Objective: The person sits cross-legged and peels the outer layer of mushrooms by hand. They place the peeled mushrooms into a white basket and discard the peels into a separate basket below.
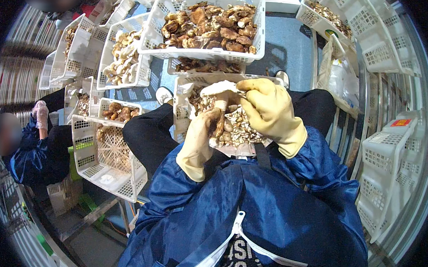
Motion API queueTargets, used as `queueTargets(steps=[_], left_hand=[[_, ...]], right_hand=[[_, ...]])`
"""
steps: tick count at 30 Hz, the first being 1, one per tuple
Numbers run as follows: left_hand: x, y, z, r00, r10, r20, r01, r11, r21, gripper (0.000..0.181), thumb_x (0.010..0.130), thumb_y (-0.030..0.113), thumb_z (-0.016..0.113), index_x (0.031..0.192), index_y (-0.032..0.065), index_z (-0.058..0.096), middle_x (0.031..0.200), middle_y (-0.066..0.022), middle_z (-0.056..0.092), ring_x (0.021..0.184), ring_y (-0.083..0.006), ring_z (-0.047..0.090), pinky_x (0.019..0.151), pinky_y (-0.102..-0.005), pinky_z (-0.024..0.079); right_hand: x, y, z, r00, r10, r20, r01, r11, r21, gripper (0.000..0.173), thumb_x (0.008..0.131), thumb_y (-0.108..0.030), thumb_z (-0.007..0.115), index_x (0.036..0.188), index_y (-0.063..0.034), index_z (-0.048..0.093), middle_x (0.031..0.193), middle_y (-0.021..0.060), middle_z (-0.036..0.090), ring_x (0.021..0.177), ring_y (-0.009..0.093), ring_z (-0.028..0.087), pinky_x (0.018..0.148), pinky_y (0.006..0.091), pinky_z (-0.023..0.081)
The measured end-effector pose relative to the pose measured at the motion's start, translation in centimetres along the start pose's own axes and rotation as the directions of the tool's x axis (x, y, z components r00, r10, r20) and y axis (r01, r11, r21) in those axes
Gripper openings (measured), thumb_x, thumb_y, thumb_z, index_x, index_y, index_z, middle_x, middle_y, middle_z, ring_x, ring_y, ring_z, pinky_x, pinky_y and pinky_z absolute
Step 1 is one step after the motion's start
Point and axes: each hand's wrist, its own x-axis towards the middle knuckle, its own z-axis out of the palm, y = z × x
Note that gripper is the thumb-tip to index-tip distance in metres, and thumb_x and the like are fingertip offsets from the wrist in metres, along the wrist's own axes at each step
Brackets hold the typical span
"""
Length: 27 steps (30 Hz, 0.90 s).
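Observation:
In the head view, my left hand (200, 140), in a stained pale rubber glove, grips the stem of a large mushroom (218, 89). The cap is tilted and its upper surface looks white. My right hand (271, 114), in a yellow rubber glove, has its fingers curled in and pinches the cap's right edge. Between those fingers shows a small dark piece, too hidden to name. Under both hands a white plastic crate (180, 110) between my legs holds mushroom trimmings (237, 129) and several whole pale mushrooms.
Ahead, a white crate (203, 54) of brown mushrooms rests above another crate. Left of it stands a crate of pale mushrooms (121, 58). By my left knee lies a tipped crate (106, 180). Crates (382, 171) and metal rails flank my right. A gloved co-worker (35, 153) sits left.

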Motion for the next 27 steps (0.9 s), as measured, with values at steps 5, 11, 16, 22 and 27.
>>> queueTargets(steps=[5, 11, 16, 22, 27], left_hand=[[-1.1, 0.8, -1.0, 0.967, 0.097, 0.234, -0.114, 0.992, 0.057, 0.031, 0.099, 0.033, 0.047, 0.104, 0.0036, 0.055, 0.068, -0.0142, 0.062, 0.047, -0.0193, 0.057, 0.038, -0.0250, 0.042], [-0.7, 0.1, -2.8, 0.821, 0.223, 0.525, -0.179, 0.975, -0.135, 0.030, 0.089, 0.026, 0.062, 0.101, -0.0007, 0.057, 0.060, -0.0102, 0.056, 0.047, -0.0229, 0.057, 0.044, -0.0312, 0.048], [-1.0, 0.9, -2.4, 0.959, 0.166, 0.229, -0.165, 0.986, -0.026, 0.022, 0.093, 0.021, 0.058, 0.102, 0.0013, 0.057, 0.067, -0.0116, 0.062, 0.050, -0.0169, 0.060, 0.043, -0.0261, 0.048], [-0.4, 1.0, -0.6, 0.983, 0.179, 0.041, -0.181, 0.981, 0.062, 0.021, 0.098, 0.015, 0.055, 0.112, -0.0012, 0.057, 0.077, -0.0103, 0.066, 0.062, -0.0165, 0.065, 0.056, -0.0285, 0.054], [-0.2, 0.5, -0.5, 0.992, 0.120, -0.030, -0.116, 0.987, 0.108, 0.021, 0.097, 0.015, 0.056, 0.112, -0.0003, 0.058, 0.080, -0.0048, 0.064, 0.062, -0.0134, 0.064, 0.054, -0.0259, 0.052]], right_hand=[[1.4, 0.7, -2.4, 0.803, 0.511, 0.307, -0.594, 0.637, 0.492, 0.005, 0.079, -0.003, 0.065, 0.079, 0.0028, 0.066, 0.092, 0.0129, 0.072, 0.078, 0.014, 0.064, 0.068, 0.0269, 0.050], [-0.3, 4.3, -1.6, 0.673, 0.650, 0.354, -0.660, 0.743, -0.108, 0.014, 0.079, -0.013, 0.066, 0.081, 0.0016, 0.068, 0.084, 0.0111, 0.070, 0.072, 0.024, 0.064, 0.070, 0.0313, 0.050], [-0.1, 0.4, -3.3, 0.912, 0.363, 0.190, -0.404, 0.876, 0.263, 0.011, 0.074, -0.004, 0.068, 0.072, 0.0010, 0.058, 0.104, 0.0171, 0.068, 0.094, 0.028, 0.064, 0.085, 0.0352, 0.048], [0.9, -1.8, -1.7, 0.996, -0.071, 0.051, 0.068, 0.996, 0.055, 0.007, 0.071, -0.005, 0.067, 0.072, -0.0014, 0.061, 0.098, 0.0165, 0.067, 0.089, 0.033, 0.063, 0.078, 0.0421, 0.052], [0.3, -0.8, -0.3, 0.996, -0.087, -0.001, 0.087, 0.996, -0.028, 0.006, 0.072, -0.006, 0.064, 0.076, -0.0037, 0.062, 0.092, 0.0131, 0.065, 0.081, 0.033, 0.062, 0.071, 0.0422, 0.052]])
